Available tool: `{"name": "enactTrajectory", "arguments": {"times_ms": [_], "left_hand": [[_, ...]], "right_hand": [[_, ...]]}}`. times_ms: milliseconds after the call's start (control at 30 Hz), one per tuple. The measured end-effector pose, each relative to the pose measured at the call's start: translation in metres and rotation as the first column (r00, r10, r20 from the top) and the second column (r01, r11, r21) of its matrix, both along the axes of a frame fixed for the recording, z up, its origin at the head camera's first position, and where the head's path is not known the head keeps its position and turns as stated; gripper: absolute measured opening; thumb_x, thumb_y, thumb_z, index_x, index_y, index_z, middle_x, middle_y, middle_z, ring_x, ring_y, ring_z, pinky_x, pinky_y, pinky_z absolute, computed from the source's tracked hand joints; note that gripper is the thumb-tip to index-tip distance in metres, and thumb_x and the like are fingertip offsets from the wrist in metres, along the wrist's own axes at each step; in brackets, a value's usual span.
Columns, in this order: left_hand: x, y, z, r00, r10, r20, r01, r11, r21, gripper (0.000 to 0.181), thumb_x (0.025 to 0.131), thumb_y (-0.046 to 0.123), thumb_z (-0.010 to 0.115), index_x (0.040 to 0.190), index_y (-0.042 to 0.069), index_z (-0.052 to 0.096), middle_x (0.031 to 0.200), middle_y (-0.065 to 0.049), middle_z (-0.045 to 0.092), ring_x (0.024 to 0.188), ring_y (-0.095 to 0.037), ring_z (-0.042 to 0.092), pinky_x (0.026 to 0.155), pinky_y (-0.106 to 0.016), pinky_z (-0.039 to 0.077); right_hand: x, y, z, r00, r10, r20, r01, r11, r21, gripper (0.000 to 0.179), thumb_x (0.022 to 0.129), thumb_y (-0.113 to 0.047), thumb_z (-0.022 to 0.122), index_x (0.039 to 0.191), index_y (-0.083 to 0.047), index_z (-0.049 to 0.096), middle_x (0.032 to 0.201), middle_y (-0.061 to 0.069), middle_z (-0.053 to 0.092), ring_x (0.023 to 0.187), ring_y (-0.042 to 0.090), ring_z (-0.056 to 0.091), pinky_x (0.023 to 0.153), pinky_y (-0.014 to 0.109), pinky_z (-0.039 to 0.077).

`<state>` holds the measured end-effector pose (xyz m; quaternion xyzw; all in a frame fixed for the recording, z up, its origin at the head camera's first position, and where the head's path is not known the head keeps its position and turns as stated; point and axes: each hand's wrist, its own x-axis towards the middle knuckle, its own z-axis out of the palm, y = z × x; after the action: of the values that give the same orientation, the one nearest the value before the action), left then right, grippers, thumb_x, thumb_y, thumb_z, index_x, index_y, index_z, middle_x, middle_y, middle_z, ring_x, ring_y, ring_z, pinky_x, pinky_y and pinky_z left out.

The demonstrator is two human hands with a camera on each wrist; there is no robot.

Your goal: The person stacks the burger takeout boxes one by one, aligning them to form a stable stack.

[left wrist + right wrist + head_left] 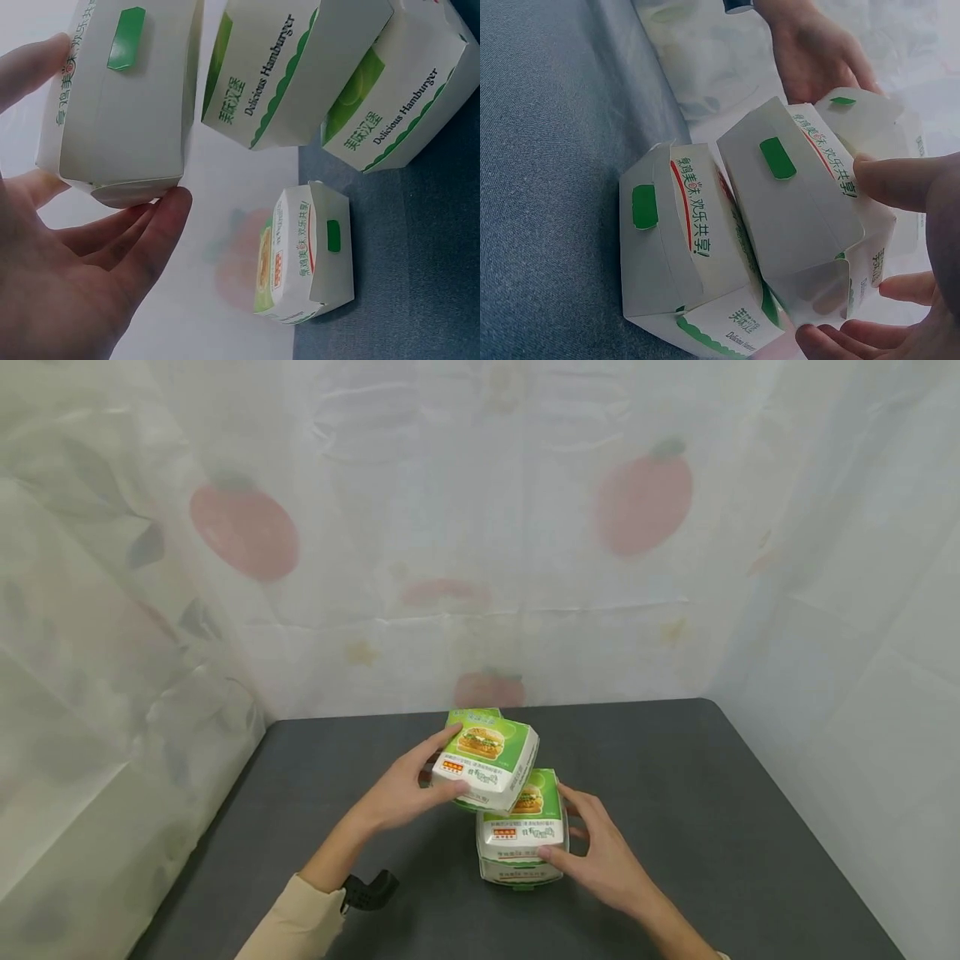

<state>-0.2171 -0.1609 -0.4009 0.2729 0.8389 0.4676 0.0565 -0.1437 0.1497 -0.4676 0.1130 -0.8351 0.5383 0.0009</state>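
My left hand holds a green-and-white hamburger box tilted in the air, thumb on the near side and fingers at its left edge. Close to its lower right, my right hand grips a second hamburger box by its sides. That box sits on top of a third hamburger box, which stands on the table; in the right wrist view their faces lie close together. Farther back, another hamburger box rests on the table, mostly hidden in the head view behind the lifted one.
The dark table reaches back to a pale curtain printed with red fruit. More sheeting hangs along the left and right sides. A black band with a camera piece is on my left wrist.
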Motion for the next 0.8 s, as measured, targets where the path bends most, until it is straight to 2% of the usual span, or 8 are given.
{"name": "enactTrajectory", "arguments": {"times_ms": [233,433,600,800], "left_hand": [[0.0,0.002,-0.001,1.0,-0.007,0.009,0.007,1.0,-0.002,0.084,0.095,0.034,0.074,0.163,0.024,0.026,0.139,-0.003,0.052,0.113,-0.02,0.056,0.091,-0.042,0.05],[0.001,0.003,-0.002,1.0,-0.014,-0.006,0.014,1.0,-0.012,0.084,0.095,0.033,0.074,0.163,0.025,0.026,0.136,-0.002,0.052,0.111,-0.019,0.057,0.088,-0.041,0.051],[0.003,0.004,-0.002,1.0,-0.009,-0.022,0.009,1.0,-0.02,0.083,0.095,0.034,0.075,0.163,0.026,0.027,0.131,-0.003,0.053,0.107,-0.019,0.059,0.087,-0.04,0.052],[0.006,0.005,-0.003,0.999,-0.003,-0.032,0.003,1.0,-0.017,0.082,0.095,0.034,0.074,0.162,0.027,0.027,0.134,-0.003,0.051,0.109,-0.017,0.059,0.089,-0.042,0.051]], "right_hand": [[-0.002,0.002,0.006,0.998,0.008,-0.06,-0.005,0.999,0.038,0.089,0.085,-0.04,0.084,0.158,-0.017,0.037,0.149,0.008,0.04,0.133,0.031,0.046,0.105,0.056,0.044],[0.0,-0.001,0.024,0.992,-0.035,-0.121,0.048,0.993,0.105,0.088,0.086,-0.044,0.083,0.157,-0.017,0.039,0.152,0.008,0.038,0.136,0.038,0.045,0.102,0.058,0.045],[0.001,-0.013,0.04,0.977,-0.026,-0.213,0.049,0.994,0.1,0.087,0.084,-0.044,0.084,0.155,-0.017,0.042,0.153,0.002,0.039,0.137,0.032,0.045,0.103,0.058,0.043],[0.001,-0.029,0.048,0.969,0.018,-0.244,0.007,0.995,0.104,0.088,0.084,-0.047,0.083,0.156,-0.017,0.042,0.153,0.0,0.037,0.132,0.027,0.045,0.097,0.053,0.046]]}}
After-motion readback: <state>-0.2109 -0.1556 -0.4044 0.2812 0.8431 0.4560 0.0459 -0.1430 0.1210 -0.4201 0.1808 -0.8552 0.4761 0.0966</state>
